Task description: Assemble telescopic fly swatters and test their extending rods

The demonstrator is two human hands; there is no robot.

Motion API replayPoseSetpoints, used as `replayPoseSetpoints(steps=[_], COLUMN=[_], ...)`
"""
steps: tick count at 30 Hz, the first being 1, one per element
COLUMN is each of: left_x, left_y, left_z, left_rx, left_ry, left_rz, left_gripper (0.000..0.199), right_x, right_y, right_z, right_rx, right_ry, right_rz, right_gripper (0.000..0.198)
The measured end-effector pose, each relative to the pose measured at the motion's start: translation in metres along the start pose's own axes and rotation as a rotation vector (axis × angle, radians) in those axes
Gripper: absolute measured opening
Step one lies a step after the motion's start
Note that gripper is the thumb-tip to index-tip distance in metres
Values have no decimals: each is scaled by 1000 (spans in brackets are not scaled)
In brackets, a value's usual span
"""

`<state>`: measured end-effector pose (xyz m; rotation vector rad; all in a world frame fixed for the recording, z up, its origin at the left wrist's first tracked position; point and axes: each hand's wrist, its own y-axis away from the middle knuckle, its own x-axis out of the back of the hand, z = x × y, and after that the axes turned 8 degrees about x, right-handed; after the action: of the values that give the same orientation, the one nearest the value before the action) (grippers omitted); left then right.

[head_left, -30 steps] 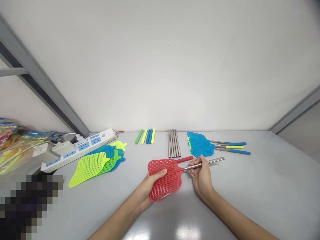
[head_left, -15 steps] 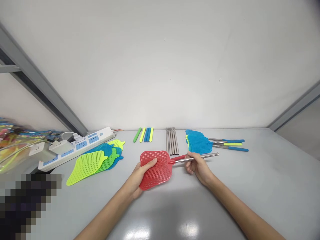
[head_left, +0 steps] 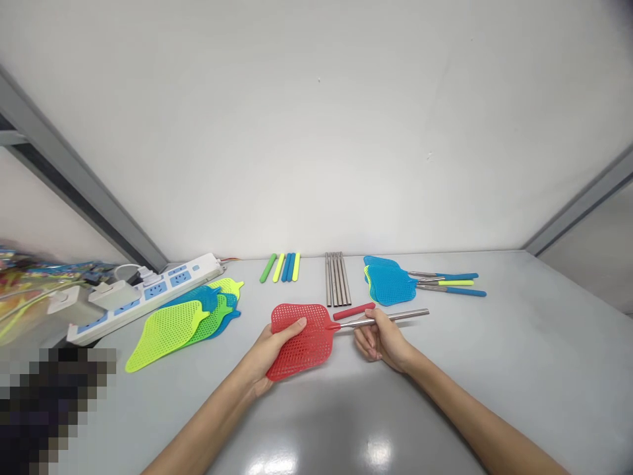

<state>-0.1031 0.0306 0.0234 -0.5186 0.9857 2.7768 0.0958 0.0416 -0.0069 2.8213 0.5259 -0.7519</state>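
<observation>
My left hand (head_left: pixel 271 353) grips a red perforated fly swatter head (head_left: pixel 304 340) by its left edge, thumb on top. A metal rod (head_left: pixel 408 315) meets the neck of that head. Thumb and fingers of my right hand (head_left: pixel 383 336) are closed around the rod near its middle. Just behind the rod, a red handle sleeve (head_left: pixel 352 311) lies on the table, its right end close to my right fingertips. Beyond it several metal rods (head_left: pixel 338 280) lie side by side.
Yellow, green and blue swatter heads (head_left: pixel 171 333) overlap at left beside a white power strip (head_left: pixel 163 290) with plugs. Coloured handle sleeves (head_left: pixel 281 267) lie in a row near the wall. Swatters with rods and handles (head_left: pixel 393 284) are stacked at right. A clear bag (head_left: pixel 30 290) sits far left.
The swatter head and rod have shifted slightly left and down in view. More of the red handle sleeve shows behind the rod. Both hands keep their holds.
</observation>
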Motion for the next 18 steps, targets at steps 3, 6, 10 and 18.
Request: replayPoseSetpoints(steps=[3, 6, 10, 18], left_x=[-2, -5, -6, -6], left_y=[2, 4, 4, 4], left_z=[1, 1, -1, 2], left_rx=[0, 8, -11, -61], left_ry=[2, 3, -6, -79], left_rz=[-7, -17, 3, 8], left_gripper=[36, 34, 34, 33], right_x=[-1, 0, 2, 3], right_y=[0, 0, -1, 0], right_z=[1, 4, 7, 7], right_rx=[-9, 1, 18, 41], right_ry=[-10, -19, -21, -54], right_rz=[4, 13, 19, -4], right_gripper=[46, 46, 46, 46])
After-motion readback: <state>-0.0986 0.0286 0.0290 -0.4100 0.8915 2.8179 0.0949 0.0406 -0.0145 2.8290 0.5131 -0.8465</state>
